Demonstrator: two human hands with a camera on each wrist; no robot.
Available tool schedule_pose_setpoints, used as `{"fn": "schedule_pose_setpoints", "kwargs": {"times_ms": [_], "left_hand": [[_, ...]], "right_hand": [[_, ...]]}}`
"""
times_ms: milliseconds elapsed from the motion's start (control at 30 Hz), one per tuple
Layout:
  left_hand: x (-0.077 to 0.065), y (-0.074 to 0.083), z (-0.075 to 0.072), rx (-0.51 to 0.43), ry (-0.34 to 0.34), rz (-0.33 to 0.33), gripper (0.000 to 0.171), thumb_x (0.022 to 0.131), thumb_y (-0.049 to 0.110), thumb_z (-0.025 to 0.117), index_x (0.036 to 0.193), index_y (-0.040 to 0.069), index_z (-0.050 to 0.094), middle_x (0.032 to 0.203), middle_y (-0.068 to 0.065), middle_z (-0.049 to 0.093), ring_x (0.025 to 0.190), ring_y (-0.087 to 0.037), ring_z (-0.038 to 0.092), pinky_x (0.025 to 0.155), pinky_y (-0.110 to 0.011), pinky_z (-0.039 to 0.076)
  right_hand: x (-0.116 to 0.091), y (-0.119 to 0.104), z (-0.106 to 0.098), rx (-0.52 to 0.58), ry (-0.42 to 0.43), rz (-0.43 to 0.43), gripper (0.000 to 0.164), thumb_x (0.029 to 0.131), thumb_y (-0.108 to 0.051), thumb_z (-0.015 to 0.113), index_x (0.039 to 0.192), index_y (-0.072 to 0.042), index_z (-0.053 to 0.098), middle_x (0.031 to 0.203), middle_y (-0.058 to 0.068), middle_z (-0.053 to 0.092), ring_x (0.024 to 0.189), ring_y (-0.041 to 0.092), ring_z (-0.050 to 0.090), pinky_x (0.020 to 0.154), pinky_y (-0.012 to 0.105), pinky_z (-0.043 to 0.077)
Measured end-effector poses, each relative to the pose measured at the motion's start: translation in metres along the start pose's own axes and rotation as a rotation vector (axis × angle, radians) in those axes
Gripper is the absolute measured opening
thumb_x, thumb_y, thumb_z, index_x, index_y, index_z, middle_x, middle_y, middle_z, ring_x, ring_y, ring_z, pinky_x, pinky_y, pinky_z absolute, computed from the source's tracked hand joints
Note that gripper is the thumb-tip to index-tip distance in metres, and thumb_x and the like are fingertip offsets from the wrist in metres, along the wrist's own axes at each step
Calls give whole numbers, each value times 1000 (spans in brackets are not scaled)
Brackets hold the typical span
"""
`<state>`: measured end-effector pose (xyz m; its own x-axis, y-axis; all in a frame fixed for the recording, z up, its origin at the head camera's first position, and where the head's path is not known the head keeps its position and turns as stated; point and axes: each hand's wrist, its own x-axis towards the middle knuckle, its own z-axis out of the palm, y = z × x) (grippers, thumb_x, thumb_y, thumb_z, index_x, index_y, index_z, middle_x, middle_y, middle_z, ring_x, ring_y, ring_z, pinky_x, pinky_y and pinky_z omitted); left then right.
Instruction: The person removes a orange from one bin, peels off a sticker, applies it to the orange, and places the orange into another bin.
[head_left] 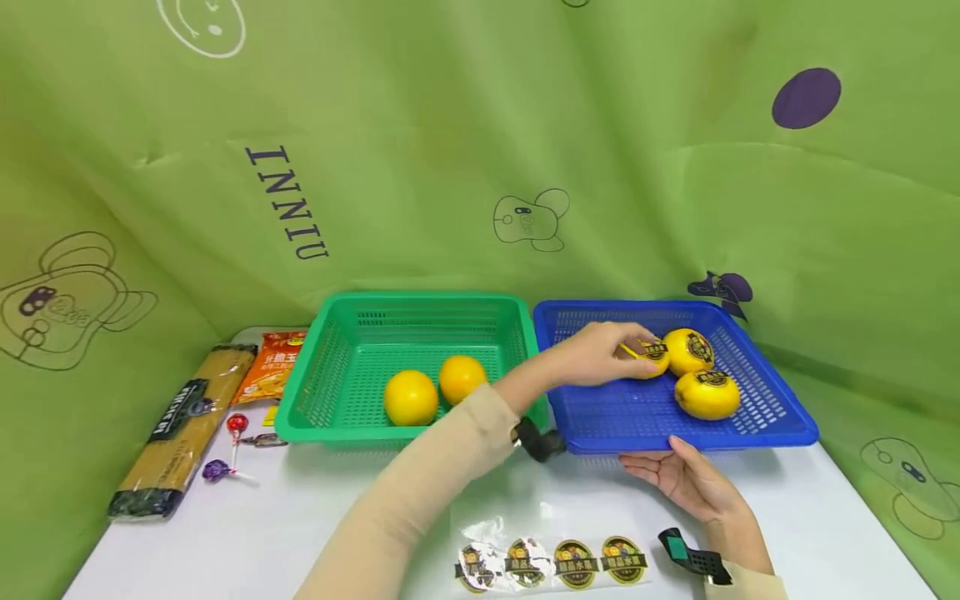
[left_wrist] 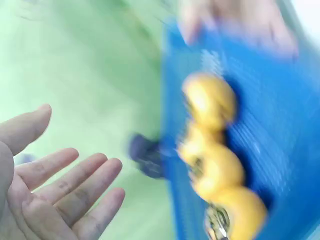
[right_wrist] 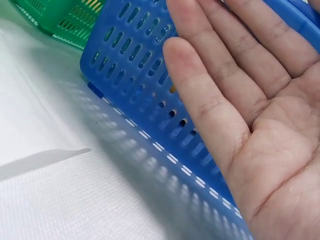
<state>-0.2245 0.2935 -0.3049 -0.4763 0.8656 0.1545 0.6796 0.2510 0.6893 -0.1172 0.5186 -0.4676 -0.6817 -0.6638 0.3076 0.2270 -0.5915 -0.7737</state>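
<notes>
My left hand (head_left: 596, 354) reaches into the blue basket (head_left: 611, 417), its thumb and fingers about a yellow fruit (head_left: 654, 360) with a black and gold sticker. In the left wrist view the palm is bare and the fingers are spread and nearly straight, apart from the fruits. Beside that fruit lie a second stickered one (head_left: 686, 352) and a lemon-shaped one (head_left: 707, 396), also stickered. The right hand (head_left: 693, 483) is at the basket's front side, palm up, thumb tip near the rim; its fingers lie straight and hold nothing in the right wrist view.
A green basket (head_left: 337, 434) with two round orange-yellow fruits (head_left: 411, 398) stands left of the blue one. A clear strip of round stickers (head_left: 575, 564) lies in front. Further left are a noodle pack (head_left: 183, 433), an orange snack bag (head_left: 273, 367) and two lollipops (head_left: 237, 422).
</notes>
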Motion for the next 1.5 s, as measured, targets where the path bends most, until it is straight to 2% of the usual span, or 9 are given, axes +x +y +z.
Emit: {"fn": "schedule_pose_setpoints", "kwargs": {"times_ms": [167, 333, 567, 700, 833, 1033, 1167, 1333, 1500], "left_hand": [[-92, -7, 31, -254, 37, 116, 38, 96, 22, 56, 131, 6, 53, 124, -8, 63, 108, -3, 60, 90, -10, 46], [-164, -50, 57, -525, -57, 10, 37, 96, 14, 56, 129, -2, 52, 122, -19, 62, 105, -6, 63, 91, -16, 50], [-231, -97, 48, -1025, 110, -174, 48, 101, 21, 44, 134, -14, 39, 131, -36, 48, 113, -28, 61, 102, -46, 45], [-245, -101, 44, -1201, 186, -194, 60, 102, 33, 40, 136, -17, 33, 135, -35, 44, 116, -28, 59, 102, -40, 46], [-246, -101, 42, -1243, 298, -255, 65, 102, 40, 37, 133, -17, 36, 131, -28, 53, 113, -25, 61, 99, -35, 49], [-243, -105, 42, -1240, 361, -301, 65, 103, 41, 34, 132, -17, 38, 126, -24, 58, 111, -26, 62, 99, -37, 49], [-243, -105, 41, -1246, 355, -297, 61, 104, 37, 31, 134, -16, 38, 127, -24, 58, 112, -26, 62, 96, -33, 51], [-245, -104, 42, -1259, 356, -295, 58, 105, 33, 30, 132, -16, 40, 128, -27, 56, 112, -28, 62, 96, -33, 51], [-246, -105, 42, -1272, 363, -291, 62, 102, 39, 38, 132, -15, 42, 126, -26, 58, 113, -29, 61, 95, -33, 51]], "right_hand": [[-9, -5, 1, 92, -34, -10, 66, 98, -19, -13, 147, 6, 22, 144, 32, 33, 137, 39, 32, 117, 43, 22], [-10, -5, 3, 145, -47, 9, 71, 97, -24, -16, 144, 11, 24, 145, 33, 29, 139, 38, 28, 118, 41, 21], [3, -16, 30, -322, -208, 197, 69, 97, -17, -15, 136, 22, 26, 145, 31, 33, 137, 33, 34, 116, 33, 28], [31, -29, 67, -697, -234, 166, 49, 101, 1, 4, 133, 18, 37, 138, 26, 47, 130, 28, 47, 109, 27, 38], [95, -45, 95, -921, -165, 82, 43, 96, 14, 17, 132, 16, 41, 133, 25, 52, 123, 26, 53, 105, 25, 43], [207, -43, 101, -1013, 142, 382, 41, 100, -16, 48, 138, -3, 44, 140, 15, 49, 128, 24, 49, 108, 33, 40], [264, -27, 83, -1054, 199, 582, 55, 96, -27, 56, 142, -4, 39, 148, 16, 39, 136, 34, 36, 113, 51, 29], [299, -5, 65, -1184, 143, 798, 64, 92, -26, 61, 144, 0, 34, 151, 20, 32, 139, 39, 28, 112, 54, 30], [315, 5, 55, -1336, 145, 816, 69, 85, -20, 70, 143, 0, 38, 149, 23, 34, 137, 42, 29, 110, 57, 31]]}}
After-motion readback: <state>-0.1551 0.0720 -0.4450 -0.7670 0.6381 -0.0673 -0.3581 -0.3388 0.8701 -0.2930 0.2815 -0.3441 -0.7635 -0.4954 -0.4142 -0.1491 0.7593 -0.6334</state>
